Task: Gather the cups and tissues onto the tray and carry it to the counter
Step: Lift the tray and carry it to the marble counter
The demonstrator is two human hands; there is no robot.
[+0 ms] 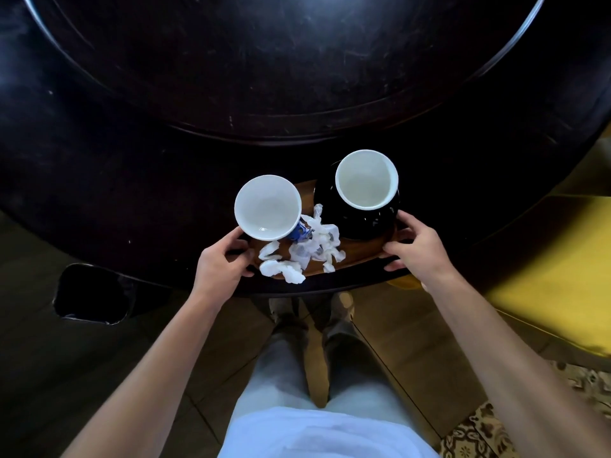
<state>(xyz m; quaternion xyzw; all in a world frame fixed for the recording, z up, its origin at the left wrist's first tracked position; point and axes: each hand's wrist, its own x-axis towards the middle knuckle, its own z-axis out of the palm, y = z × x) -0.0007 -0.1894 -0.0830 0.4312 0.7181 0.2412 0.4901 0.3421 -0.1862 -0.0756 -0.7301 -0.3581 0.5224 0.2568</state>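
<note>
Already loaded, the wooden tray sits at the near edge of the dark round table, two cups and crumpled tissues aboard. Left hand and right hand clasp opposite ends, fingers curled around the rims, seemingly balancing it for lifting.

Much of the tray lies hidden under its load
Cups and crumpled tissues cover most of the wooden tray; its left end is hidden by the left hand; the dark round bench runs off the top and side edges
</note>
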